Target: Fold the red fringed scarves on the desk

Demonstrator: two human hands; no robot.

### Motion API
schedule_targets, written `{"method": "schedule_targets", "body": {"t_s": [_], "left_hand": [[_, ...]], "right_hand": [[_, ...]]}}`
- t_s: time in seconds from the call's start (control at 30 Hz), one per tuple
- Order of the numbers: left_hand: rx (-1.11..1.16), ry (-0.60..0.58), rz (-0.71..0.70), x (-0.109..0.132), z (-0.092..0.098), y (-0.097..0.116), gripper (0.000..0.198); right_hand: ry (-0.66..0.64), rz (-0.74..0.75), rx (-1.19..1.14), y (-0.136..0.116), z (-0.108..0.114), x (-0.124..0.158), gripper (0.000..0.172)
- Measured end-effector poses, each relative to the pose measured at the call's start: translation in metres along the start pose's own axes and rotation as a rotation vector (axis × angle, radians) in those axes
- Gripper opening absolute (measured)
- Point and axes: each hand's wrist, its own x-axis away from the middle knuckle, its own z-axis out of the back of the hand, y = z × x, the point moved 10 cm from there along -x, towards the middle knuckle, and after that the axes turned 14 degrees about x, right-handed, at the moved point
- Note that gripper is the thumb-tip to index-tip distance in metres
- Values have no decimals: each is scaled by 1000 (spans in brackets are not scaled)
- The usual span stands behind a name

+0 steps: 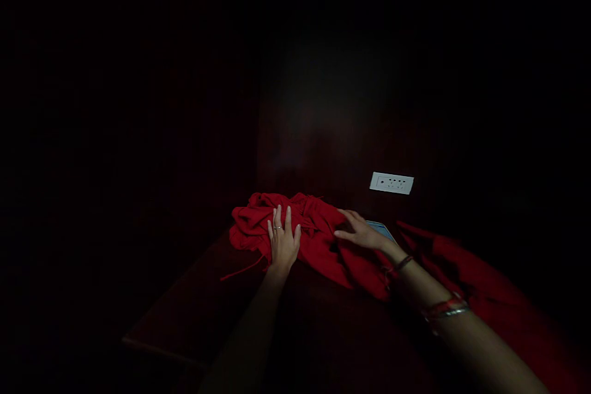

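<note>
A crumpled red cloth [332, 252], perhaps a garment, lies bunched on a dark table [184, 320]. My left hand [284, 243] rests flat on its left part, fingers apart, a ring on one finger. A thin red cord trails from the cloth's left side. My right hand [362, 231] is at the right part of the cloth, fingers stretched out and loosely apart; whether it touches the fabric is hard to tell. Behind the right wrist, a flat item with a bluish face and a pale edge [381, 229] shows in part, its kind unclear.
More red fabric [480, 283] spreads to the right, beyond my right forearm. A white socket plate [391, 183] is on the dark wall behind the table. The table's front left corner shows at lower left. Most of the surroundings are too dark to make out.
</note>
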Motion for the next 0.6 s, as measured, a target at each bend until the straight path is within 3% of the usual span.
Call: {"method": "schedule_targets", "body": {"t_s": [0.1, 0.2, 0.3, 0.4, 0.5, 0.53, 0.6], "left_hand": [[-19, 1, 9, 2, 3, -1, 49], [-47, 11, 45, 4, 8, -2, 48], [-35, 12, 38, 6, 8, 2, 48], [30, 2, -1, 7, 3, 11, 48], [103, 36, -11, 8, 2, 18, 47], [123, 55, -6, 8, 3, 18, 46], [157, 80, 2, 8, 5, 18, 45]], "right_hand": [[-294, -88, 225, -20, -58, 7, 91], [-341, -160, 322, -20, -73, 11, 91], [-233, -99, 261, -15, -55, 9, 56], [-53, -90, 163, 5, -6, 11, 34], [98, -114, 118, 17, 38, 23, 36], [100, -91, 112, 13, 42, 29, 43], [4, -12, 119, -8, 27, 42, 65]]}}
